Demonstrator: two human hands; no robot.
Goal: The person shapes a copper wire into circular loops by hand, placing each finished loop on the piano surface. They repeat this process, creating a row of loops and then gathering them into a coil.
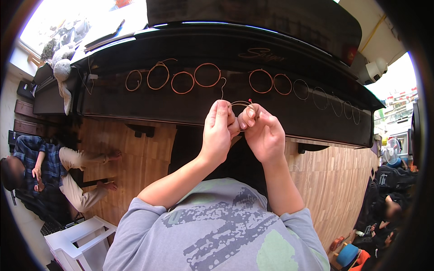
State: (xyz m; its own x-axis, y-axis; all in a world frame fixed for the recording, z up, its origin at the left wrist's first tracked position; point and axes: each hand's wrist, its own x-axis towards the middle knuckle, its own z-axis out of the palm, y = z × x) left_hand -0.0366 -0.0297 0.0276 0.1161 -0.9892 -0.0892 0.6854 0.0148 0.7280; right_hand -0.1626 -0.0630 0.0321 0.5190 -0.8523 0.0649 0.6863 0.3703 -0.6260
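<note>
My left hand (pixel 217 131) and my right hand (pixel 264 135) meet at the front of a black piano (pixel 149 106), pinching a coiled metal string (pixel 239 102) between thumbs and fingers. A small red end piece (pixel 250 100) shows on the coil above my right thumb, and a wavy loose end rises above my left fingers. Along the piano's dark surface behind my hands lie several separate copper-coloured coils (pixel 183 82), with several thinner silver coils (pixel 321 98) to the right.
A grey plush toy (pixel 61 67) sits at the piano's left end, a white camera-like device (pixel 371 68) at the right. A person in plaid (pixel 36 165) reclines at left above a white stool (pixel 79 239). Bags (pixel 391 176), another person (pixel 391 212) and a fan (pixel 392 151) are at right.
</note>
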